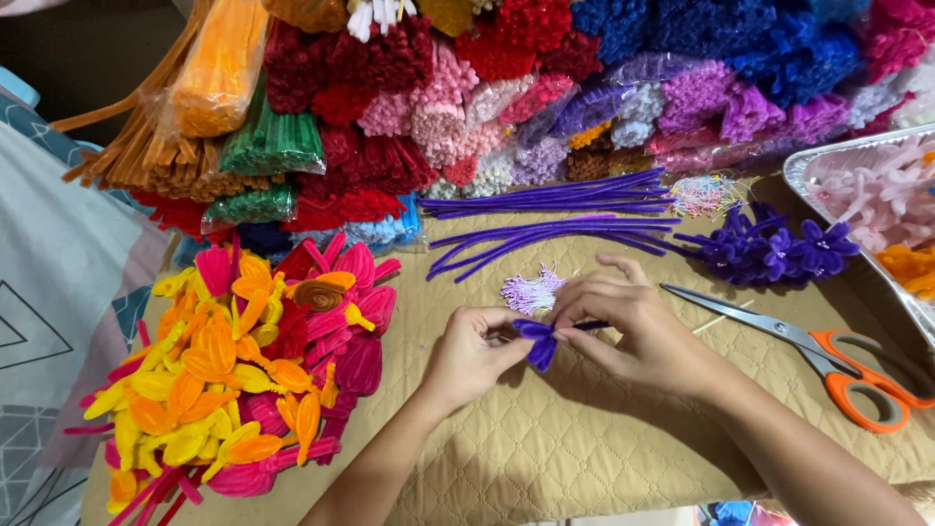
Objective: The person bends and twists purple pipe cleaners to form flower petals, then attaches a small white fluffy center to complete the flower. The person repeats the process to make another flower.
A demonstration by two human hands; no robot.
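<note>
Both grips, left hand (474, 353) and right hand (631, 326), pinch a purple flower (539, 341); foil tray (804, 177) holds pink pieces (872, 195).

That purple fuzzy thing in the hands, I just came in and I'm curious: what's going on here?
A person works at a quilted tan mat. The left hand and right hand together pinch a small purple pipe-cleaner flower. Finished purple flowers, loose purple pipe cleaners and orange-handled scissors lie nearby; a heap of pink, yellow and orange petals sits at left.
</note>
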